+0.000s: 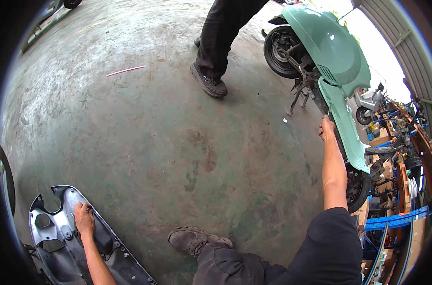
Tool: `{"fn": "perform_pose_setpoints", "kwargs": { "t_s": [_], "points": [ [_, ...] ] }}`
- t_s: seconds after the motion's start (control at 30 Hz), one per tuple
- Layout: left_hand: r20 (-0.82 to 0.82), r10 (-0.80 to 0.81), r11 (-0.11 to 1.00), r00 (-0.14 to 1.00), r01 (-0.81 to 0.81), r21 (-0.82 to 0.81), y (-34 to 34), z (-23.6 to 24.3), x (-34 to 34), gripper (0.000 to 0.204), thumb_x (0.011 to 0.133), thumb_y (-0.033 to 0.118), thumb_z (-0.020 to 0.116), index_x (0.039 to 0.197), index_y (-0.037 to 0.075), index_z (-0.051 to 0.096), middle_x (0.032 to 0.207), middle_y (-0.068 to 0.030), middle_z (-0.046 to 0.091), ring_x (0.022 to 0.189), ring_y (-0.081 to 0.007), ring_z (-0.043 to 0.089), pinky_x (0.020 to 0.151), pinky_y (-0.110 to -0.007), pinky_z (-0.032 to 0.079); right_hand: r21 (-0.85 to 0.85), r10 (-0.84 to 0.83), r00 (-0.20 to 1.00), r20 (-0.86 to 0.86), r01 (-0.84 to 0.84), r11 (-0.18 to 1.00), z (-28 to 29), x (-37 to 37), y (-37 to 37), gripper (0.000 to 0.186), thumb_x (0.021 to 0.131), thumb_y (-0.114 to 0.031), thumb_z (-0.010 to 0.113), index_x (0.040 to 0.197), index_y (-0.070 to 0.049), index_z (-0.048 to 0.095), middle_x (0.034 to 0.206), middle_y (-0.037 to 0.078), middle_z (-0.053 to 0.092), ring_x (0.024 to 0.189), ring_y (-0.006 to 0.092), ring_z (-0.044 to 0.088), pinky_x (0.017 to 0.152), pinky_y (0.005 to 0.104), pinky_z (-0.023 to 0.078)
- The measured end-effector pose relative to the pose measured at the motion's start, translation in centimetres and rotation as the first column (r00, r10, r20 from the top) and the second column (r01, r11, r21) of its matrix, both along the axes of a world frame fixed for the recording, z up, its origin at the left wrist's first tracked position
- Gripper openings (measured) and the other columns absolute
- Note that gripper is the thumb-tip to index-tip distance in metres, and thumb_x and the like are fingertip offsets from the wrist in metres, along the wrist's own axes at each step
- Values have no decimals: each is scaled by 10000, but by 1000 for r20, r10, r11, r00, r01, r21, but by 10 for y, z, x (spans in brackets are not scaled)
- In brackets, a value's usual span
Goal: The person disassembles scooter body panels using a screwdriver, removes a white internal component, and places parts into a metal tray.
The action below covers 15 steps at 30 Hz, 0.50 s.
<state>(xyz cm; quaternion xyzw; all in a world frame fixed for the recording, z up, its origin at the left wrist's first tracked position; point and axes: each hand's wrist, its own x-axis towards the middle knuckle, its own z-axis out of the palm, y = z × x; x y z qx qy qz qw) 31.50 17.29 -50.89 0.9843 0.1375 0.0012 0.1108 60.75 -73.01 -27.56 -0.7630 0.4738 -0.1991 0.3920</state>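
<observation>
At the lower left is a dark grey and silver scooter body panel (pixel 64 244), its hollow inner side with ribs and holes facing up. My left hand (pixel 84 219) is on it near its long edge, fingers curled against the panel. On the right stands a mint-green scooter (pixel 337 52), its footboard section (pixel 347 135) running toward me. My right arm is stretched out, and my right hand (pixel 326 129) is closed beside the lower edge of that section. What its fingers hold, if anything, is too small to make out.
Another person's leg (pixel 216 42) in dark trousers and black shoe stands ahead. A pink-and-white strip (pixel 126 71) lies on the concrete floor. Blue shelving (pixel 396 219) with parts and boxes lines the right side; a grey scooter (pixel 368 102) stands behind. My shoe (pixel 192 239) is near the front.
</observation>
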Motion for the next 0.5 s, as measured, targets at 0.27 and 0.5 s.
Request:
{"fn": "perform_pose_setpoints", "kwargs": {
  "t_s": [0.27,0.5],
  "points": [
    [1,3,1000,1000,-3,5,0,1,-1,145,795,30,701,903,14,605,965,-143,563,967,-354,550,841,-455,454,-34,60,998,-7,-60,998,1,27,3,359,920,-393,557,1016,-47,548,667,38,503,449,136,402,430,340,356],
    [21,-2,999,1000,3,-36,-5,9,-3,153,788,22,702,938,21,668,945,-148,570,959,-349,551,857,-443,454,-193,68,997,38,-60,979,-4,48,7,334,905,-386,559,917,-52,559,650,34,485,455,136,383,462,349,368]
  ]
}}
